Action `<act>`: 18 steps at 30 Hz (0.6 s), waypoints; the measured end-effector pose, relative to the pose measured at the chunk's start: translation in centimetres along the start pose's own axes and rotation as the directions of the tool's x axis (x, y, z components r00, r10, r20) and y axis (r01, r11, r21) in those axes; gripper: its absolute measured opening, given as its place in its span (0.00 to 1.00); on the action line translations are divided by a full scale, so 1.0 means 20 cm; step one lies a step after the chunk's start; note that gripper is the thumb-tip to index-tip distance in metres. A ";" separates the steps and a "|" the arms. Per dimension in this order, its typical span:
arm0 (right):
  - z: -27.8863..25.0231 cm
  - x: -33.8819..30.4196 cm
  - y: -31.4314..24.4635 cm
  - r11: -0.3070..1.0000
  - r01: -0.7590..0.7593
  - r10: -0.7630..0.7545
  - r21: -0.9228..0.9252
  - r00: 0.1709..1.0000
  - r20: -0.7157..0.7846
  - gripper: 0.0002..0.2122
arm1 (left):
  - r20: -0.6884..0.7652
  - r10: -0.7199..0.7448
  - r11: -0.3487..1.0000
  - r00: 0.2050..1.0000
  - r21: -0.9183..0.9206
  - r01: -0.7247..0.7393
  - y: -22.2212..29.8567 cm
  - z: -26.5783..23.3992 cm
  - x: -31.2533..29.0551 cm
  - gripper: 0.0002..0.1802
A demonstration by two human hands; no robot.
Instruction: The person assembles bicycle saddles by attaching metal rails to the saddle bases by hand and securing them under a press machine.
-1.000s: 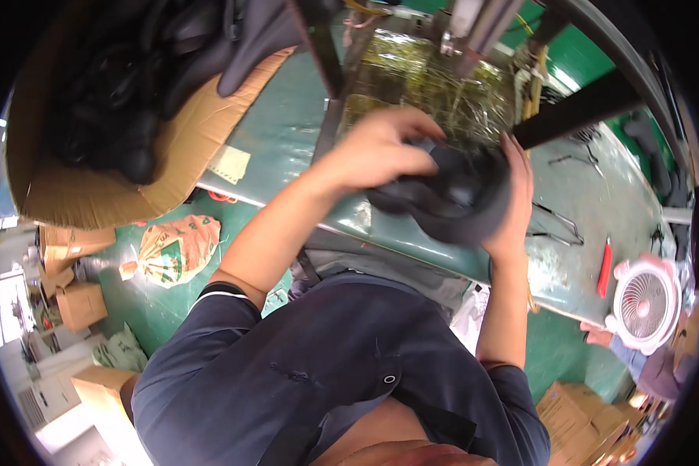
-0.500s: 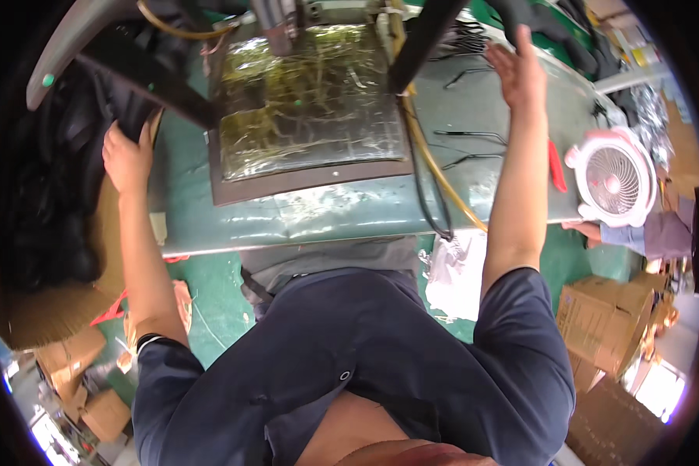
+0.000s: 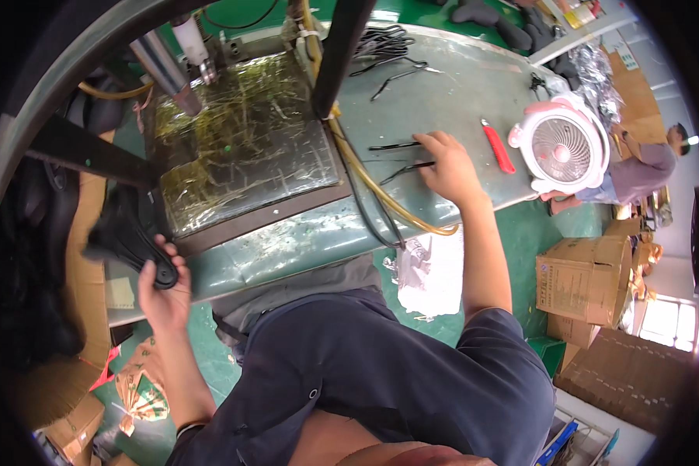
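Note:
My left hand grips a black moulded part with a slotted, rounded end, beside the left edge of the press plate. Its far end is blurred, and I cannot tell exactly what it is. On the bench, my right hand has its fingers curled over the right ends of two bent black metal rods. The fingertips partly hide those ends. Between my hands lies a dark plate covered in shiny, yellowish film, with a metal cylinder above it.
A black frame bar and a yellow hose stand between plate and rods. More bent rods lie behind. A red-handled cutter and pink-white fan are at right. Black parts fill a carton at left.
My left hand has come back from the carton side with the black part in it. My right hand, earlier raised with fingers stretched, has come down onto the rods. The view has swung right.

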State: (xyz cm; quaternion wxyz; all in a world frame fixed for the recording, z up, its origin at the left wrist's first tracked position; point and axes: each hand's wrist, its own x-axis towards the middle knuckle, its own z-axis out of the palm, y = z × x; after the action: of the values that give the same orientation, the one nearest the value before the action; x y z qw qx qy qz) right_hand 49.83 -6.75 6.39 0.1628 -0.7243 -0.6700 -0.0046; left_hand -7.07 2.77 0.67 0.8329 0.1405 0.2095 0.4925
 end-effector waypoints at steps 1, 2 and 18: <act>-0.02 0.02 -0.02 1.000 -0.009 0.008 -0.015 1.000 -0.004 0.26 | -0.030 -0.093 0.976 0.995 -0.202 0.085 -0.10 0.09 0.00 0.26; -0.04 0.05 -0.06 0.994 -0.091 0.091 0.060 0.996 0.013 0.25 | -0.129 -0.111 0.984 0.985 -0.151 0.092 -0.20 0.19 0.01 0.25; 0.07 -0.08 -0.78 0.598 -0.032 0.124 0.801 0.991 -0.054 0.12 | 0.593 0.158 -0.461 0.790 0.752 -0.472 0.14 0.31 0.25 0.25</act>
State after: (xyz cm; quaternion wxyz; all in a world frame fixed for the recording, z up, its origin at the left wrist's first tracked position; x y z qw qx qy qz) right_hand 34.18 -7.20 8.36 0.5034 -0.6027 -0.5599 0.2644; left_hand -4.02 8.39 6.36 0.1811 0.8486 0.3740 0.3274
